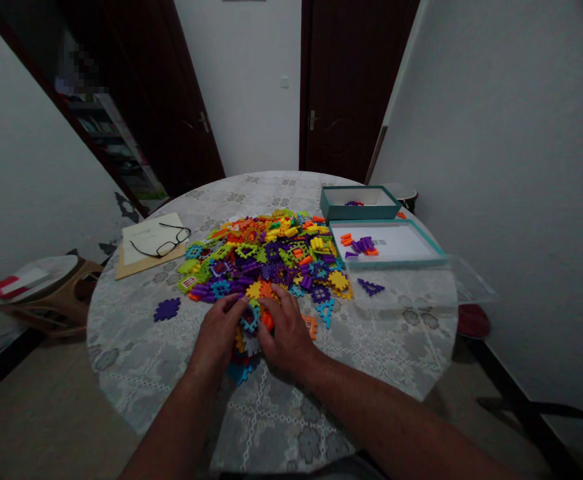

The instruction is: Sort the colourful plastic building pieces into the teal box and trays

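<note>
My left hand (218, 333) is closed at the near side of the heap, its thumb and fingertips gripping a small cluster of interlocking plastic building pieces (250, 319). From the other side my right hand (287, 331) grips the same cluster, fingers bent over its top. Blue, orange, yellow and grey parts show between the hands; the fingers hide some of it. Under the hands lie blue pieces (242, 371) on the tablecloth. Just beyond spreads a large heap of notched building pieces (271, 253) in green, purple, orange, yellow and blue. An orange piece (311, 327) lies beside my right hand.
A patterned cloth covers the round table (266, 433). At the right stand a teal-edged box (361, 212), its white lid (401, 243) with orange and purple pieces, and a clear plastic tray (401, 293). Left are glasses (166, 248) on papers (144, 233) and a loose purple piece (166, 309).
</note>
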`<state>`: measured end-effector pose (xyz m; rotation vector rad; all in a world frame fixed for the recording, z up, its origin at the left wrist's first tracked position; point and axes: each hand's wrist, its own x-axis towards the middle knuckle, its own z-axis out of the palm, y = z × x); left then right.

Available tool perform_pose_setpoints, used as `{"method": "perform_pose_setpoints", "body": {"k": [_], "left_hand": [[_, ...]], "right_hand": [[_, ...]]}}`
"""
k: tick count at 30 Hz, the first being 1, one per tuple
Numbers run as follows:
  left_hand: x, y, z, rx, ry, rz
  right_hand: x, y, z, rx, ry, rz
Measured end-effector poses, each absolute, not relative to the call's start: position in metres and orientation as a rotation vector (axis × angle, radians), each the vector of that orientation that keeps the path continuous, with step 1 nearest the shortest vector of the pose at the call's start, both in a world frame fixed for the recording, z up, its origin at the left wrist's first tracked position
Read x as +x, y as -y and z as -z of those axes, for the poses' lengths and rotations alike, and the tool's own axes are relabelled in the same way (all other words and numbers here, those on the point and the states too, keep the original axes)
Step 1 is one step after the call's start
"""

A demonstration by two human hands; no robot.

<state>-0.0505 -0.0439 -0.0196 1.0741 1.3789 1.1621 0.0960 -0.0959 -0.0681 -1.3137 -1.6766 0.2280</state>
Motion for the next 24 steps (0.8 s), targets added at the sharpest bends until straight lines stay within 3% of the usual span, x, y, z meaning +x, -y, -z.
{"method": "perform_pose_setpoints", "body": {"k": [8,24], "left_hand": [[-0.038,0.05,0.014,1.144,-1.495,-0.981],[-0.018,0.054,0.019,0.827,-1.257,-1.21]], "right_hand": [[0.098,0.094,0.067,-1.235,1.609,-0.248],[0.096,0.093,0.062,-1.238,1.566,-0.297]]}}
